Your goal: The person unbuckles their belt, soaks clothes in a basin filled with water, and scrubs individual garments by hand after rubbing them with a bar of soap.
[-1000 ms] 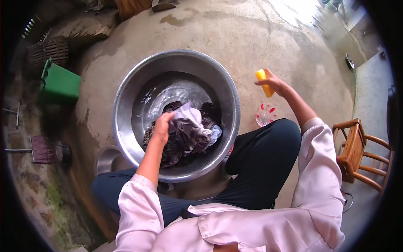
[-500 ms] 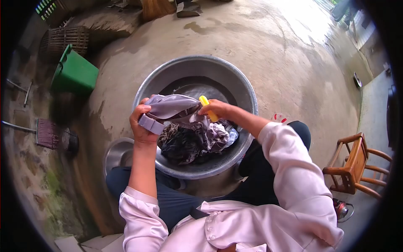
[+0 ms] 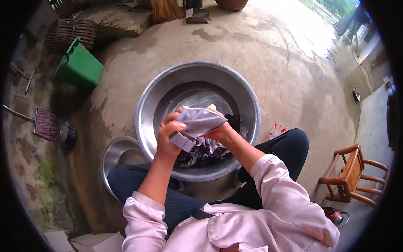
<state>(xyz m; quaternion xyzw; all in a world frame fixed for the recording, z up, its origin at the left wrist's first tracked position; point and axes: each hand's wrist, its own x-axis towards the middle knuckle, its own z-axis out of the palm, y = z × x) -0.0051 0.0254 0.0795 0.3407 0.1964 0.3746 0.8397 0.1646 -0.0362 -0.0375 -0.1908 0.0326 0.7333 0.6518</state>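
Note:
Over a large metal basin (image 3: 147, 96) with water in it, my left hand (image 3: 168, 132) grips a light purple cloth (image 3: 199, 118), a band of which hangs below my fingers. My right hand (image 3: 220, 131) is at the other end of this cloth, partly covered by it. A bit of a yellow object (image 3: 211, 107) shows just behind the cloth's upper edge, by my right hand's fingers, which are mostly hidden. Dark and pale wet clothes (image 3: 205, 152) lie in the basin below my hands.
A smaller metal basin (image 3: 110, 161) sits by my left knee. The green bin (image 3: 82, 65) is at the left, near a wicker basket (image 3: 71, 34). At the right are a red-spotted clear bowl (image 3: 277, 130) and a wooden chair (image 3: 350, 174). Cardboard (image 3: 98, 241) lies at the lower left.
My right hand came in from the right with the yellow object and is now behind the cloth. My left hand has lifted the light purple cloth off the pile. The view has shifted.

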